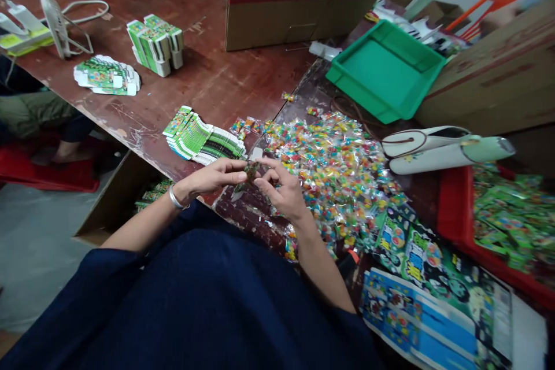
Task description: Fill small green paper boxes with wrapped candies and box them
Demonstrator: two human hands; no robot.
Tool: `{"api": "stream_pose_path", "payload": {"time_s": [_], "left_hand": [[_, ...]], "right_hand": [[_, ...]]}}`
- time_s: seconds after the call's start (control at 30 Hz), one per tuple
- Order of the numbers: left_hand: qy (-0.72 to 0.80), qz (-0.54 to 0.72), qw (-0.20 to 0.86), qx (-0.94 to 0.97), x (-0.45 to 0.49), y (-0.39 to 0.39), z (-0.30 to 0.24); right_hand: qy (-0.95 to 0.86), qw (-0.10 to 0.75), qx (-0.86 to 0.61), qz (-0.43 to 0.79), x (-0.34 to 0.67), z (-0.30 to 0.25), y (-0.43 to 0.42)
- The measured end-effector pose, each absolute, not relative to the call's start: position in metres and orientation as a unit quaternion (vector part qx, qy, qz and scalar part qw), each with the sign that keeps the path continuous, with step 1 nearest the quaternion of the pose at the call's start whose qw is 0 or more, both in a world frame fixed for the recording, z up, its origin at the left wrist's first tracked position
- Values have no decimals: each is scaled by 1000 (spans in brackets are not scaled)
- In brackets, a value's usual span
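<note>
My left hand [217, 176], with a silver bangle at its wrist, is closed on a small green printed carton [250, 171] between thumb and fingers. A pale flap of the carton sticks up at its far end. On the right of the carton, my right hand [284, 191] has its fingers bent and pinched against it; whether a candy packet is in them is hidden. Just beyond my left hand lies a fanned row of flat green cartons [203, 137]. A wide heap of small clear packets of coloured candies [333, 167] spreads beside my right hand.
Stacked cartons [156, 43] and loose flat cartons [107, 75] lie at the back left. A green tray [385, 69] and a large cardboard box [299, 6] stand behind. At right are a white-green case [433, 147], a red bin of green packets [455, 208] and printed sheets [420, 300].
</note>
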State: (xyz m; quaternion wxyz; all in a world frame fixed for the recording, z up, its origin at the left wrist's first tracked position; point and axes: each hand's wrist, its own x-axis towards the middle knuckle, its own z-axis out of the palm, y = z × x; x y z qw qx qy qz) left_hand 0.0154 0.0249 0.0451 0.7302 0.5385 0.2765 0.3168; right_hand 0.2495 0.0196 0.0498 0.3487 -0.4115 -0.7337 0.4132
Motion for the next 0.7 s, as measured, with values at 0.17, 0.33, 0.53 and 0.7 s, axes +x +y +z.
{"api": "stream_pose_path", "payload": {"time_s": [0.17,0.33,0.53,0.7], "left_hand": [[289,278,702,589,22,22,44],[380,417,630,534,36,23,35],[438,545,538,472,61,17,25],[434,566,481,509,67,11,19]], "right_hand": [[-672,310,-410,533,256,54,23],[-589,447,-471,482,251,42,20],[-548,504,-507,435,226,20,9],[-522,564,-513,382,217,10,8]]}}
